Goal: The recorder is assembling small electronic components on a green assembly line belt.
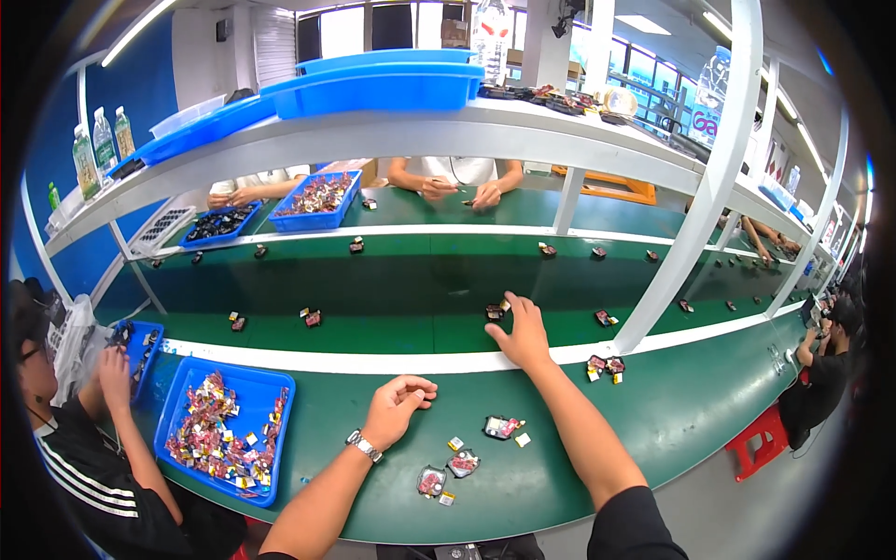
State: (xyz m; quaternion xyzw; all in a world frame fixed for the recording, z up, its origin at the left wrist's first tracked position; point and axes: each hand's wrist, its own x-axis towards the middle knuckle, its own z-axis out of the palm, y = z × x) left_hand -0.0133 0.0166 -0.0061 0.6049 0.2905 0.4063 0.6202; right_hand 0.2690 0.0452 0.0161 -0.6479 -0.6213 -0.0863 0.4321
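My right hand reaches over the white rail onto the green belt. Its thumb and fingers are spread around a small dark electronic assembly with a yellow-white piece; whether they touch it is unclear. Over the near green bench, my left hand is loosely closed, fingers curled and pressed together, with nothing visible in it. A watch is on that wrist. Between my forearms lie several similar open assemblies with red wiring: one black-rimmed assembly, a middle assembly and a near one. Small yellow-white pieces lie beside them.
A blue tray full of red-wired parts stands left. Two more assemblies lie beside the white rail, near a slanted white post. Several assemblies dot the belt. Co-workers sit left, opposite and far right. A shelf spans above.
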